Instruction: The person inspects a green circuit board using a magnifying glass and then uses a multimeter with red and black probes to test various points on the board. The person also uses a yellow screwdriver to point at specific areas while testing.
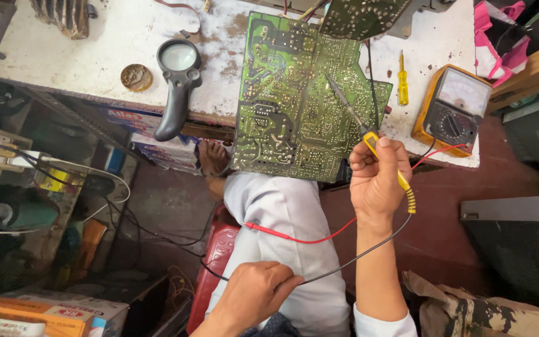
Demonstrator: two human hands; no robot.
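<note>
A green circuit board (294, 106) leans over the front edge of a worn white workbench (82, 50), solder side up. My right hand (375, 181) grips a yellow-handled soldering iron (369, 134), its thin tip touching the board near the right middle. My left hand (254, 293) rests low over my lap, fingers closed on a black wire (357, 257). A red test lead (294, 237) lies across my light trousers (282, 206) beside it.
A black magnifying glass (176, 87) and a round solder-paste tin (136, 77) lie left of the board. An analogue multimeter (453, 109) in an orange case and a yellow screwdriver (402, 78) sit to the right. Boxes (51, 312), cables and dark equipment crowd the floor.
</note>
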